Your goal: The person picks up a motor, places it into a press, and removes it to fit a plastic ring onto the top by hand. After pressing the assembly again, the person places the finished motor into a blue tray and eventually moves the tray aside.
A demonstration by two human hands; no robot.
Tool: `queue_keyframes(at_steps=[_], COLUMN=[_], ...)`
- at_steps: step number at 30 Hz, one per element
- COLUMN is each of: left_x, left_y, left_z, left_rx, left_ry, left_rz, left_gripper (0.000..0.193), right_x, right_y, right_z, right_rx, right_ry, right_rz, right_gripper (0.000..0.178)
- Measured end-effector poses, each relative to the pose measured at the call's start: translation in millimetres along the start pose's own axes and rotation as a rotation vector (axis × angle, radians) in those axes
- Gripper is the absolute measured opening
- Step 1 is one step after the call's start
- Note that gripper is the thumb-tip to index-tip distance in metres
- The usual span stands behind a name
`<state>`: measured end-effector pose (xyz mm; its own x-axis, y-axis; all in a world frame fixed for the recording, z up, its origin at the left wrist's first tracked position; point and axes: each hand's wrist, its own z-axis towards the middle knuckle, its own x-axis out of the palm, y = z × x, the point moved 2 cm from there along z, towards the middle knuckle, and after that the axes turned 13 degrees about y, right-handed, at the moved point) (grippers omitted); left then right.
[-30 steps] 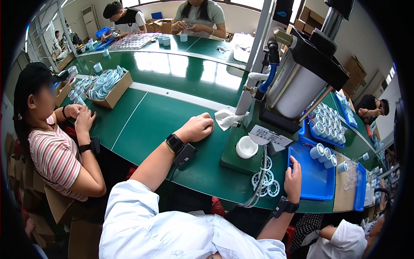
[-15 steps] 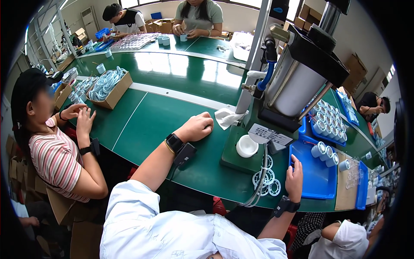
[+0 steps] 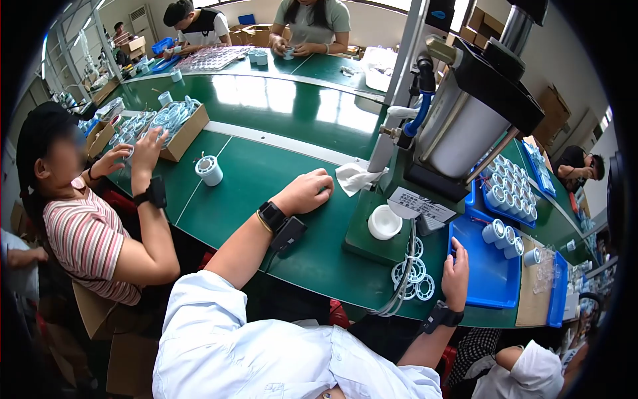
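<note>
My left hand rests on the green table with its fingers curled and nothing in it; a black watch is on that wrist. It lies beside a crumpled white tissue. My right hand lies over the left rim of a blue tray, fingers closed on the edge. In the tray stand three white spools. Between my hands, a white round cup sits on a dark green base plate, and several flat white rings lie by grey cables.
A large press with a pale cylinder stands behind the base plate. At my left a seated person in a striped shirt reaches toward a cardboard box of spools; a single spool stands nearby. More blue trays of spools lie at the right, other workers at the far side.
My hands have stayed where they were. The person at my left raised both hands toward the cardboard box, and a single white spool now stands on the table near them.
</note>
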<state>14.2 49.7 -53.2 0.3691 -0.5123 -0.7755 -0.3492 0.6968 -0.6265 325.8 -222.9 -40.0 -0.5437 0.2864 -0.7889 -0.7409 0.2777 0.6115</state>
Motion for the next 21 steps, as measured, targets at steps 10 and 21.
queue_keyframes(at_steps=[10, 21], left_x=[-111, -92], left_y=[34, 36], left_z=[-93, -148], left_rx=[-0.243, -0.513], left_ry=[-0.404, -0.2], left_rz=[0.535, 0.373], left_gripper=[0.023, 0.062], right_x=[-3, -4], right_y=[-1, 8], right_z=[-3, -4], right_rx=[0.042, 0.053], right_ry=[0.003, -0.002], right_rz=[0.006, 0.016], right_gripper=[0.043, 0.043])
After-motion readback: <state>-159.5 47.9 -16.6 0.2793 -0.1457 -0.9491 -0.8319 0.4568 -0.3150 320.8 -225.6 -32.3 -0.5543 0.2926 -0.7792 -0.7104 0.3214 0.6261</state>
